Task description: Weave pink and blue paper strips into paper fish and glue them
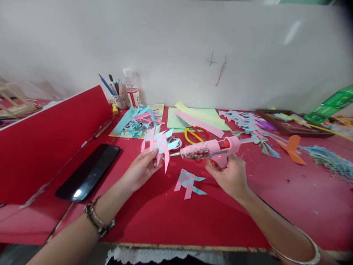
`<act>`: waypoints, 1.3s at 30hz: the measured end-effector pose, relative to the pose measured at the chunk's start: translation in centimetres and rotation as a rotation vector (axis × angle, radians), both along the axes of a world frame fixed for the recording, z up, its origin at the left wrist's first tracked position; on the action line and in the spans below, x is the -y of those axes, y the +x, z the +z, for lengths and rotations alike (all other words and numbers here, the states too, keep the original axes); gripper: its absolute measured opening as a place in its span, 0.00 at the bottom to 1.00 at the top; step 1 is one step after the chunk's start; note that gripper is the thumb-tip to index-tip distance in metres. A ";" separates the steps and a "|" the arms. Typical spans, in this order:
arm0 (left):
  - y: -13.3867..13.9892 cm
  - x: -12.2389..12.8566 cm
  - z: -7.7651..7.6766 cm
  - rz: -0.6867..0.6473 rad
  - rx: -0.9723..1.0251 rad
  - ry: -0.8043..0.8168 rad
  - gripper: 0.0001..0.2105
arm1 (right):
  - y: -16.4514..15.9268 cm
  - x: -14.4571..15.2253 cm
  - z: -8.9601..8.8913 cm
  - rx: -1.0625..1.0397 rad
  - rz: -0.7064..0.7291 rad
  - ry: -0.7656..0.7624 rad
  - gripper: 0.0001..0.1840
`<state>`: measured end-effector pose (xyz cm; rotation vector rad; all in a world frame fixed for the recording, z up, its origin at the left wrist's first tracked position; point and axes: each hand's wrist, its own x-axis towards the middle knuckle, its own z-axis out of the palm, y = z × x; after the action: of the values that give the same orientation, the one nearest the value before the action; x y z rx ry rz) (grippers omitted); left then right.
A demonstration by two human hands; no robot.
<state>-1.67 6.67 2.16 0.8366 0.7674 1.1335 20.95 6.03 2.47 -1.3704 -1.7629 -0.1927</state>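
My left hand (145, 163) pinches a woven pink and blue paper fish (159, 142) above the red table; a second woven piece seems to sit behind it. In my right hand (230, 175) is a pink hot glue gun (211, 148), gripped by its handle, with a small red light lit. Its metal nozzle points left and reaches close to the fish's lower edge; whether they touch I cannot tell. Another woven paper fish (189, 183) lies flat on the table between my hands.
Scissors (197, 135) lie on paper sheets (172, 121) beyond the glue gun. Paper strips (138, 121) are heaped left of them, near a bottle (133, 92) and a pen cup (120, 100). A phone (88, 173) lies left, beside a red panel (55, 147). An orange paper piece (293, 149) is at right.
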 end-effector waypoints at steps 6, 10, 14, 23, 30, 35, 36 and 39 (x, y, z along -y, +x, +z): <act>0.0 -0.1 0.0 -0.019 0.026 -0.009 0.14 | 0.0 0.1 0.1 0.006 -0.004 0.022 0.11; 0.0 -0.1 -0.2 -0.018 0.040 -0.013 0.13 | 0.1 0.0 0.0 0.028 -0.004 0.040 0.12; -0.2 -0.2 -0.5 -0.031 0.064 -0.014 0.12 | 0.1 -0.2 -0.2 0.032 -0.014 0.048 0.11; -0.2 -0.3 -0.1 0.081 0.001 -0.031 0.13 | 0.6 -0.8 -0.6 -0.087 -0.040 -0.062 0.14; -0.7 -0.8 -0.5 0.308 -0.046 -0.024 0.11 | 4.5 -3.9 -0.2 0.061 -0.193 -0.415 0.16; -0.6 -0.7 -0.3 0.299 -0.104 -0.006 0.11 | 9.1 -5.5 -0.1 0.195 -0.219 -0.714 0.23; -0.6 -0.7 -0.3 0.295 -0.105 0.000 0.11 | 9.9 -5.6 -0.1 0.217 -0.238 -0.748 0.24; -0.6 -0.6 -0.3 0.289 -0.106 0.009 0.11 | 11.7 -5.7 -0.3 0.315 -0.333 -0.793 0.28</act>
<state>-2.24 7.27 1.86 0.8150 0.9948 1.3559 32.61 11.75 2.15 -2.3090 -1.9452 0.1452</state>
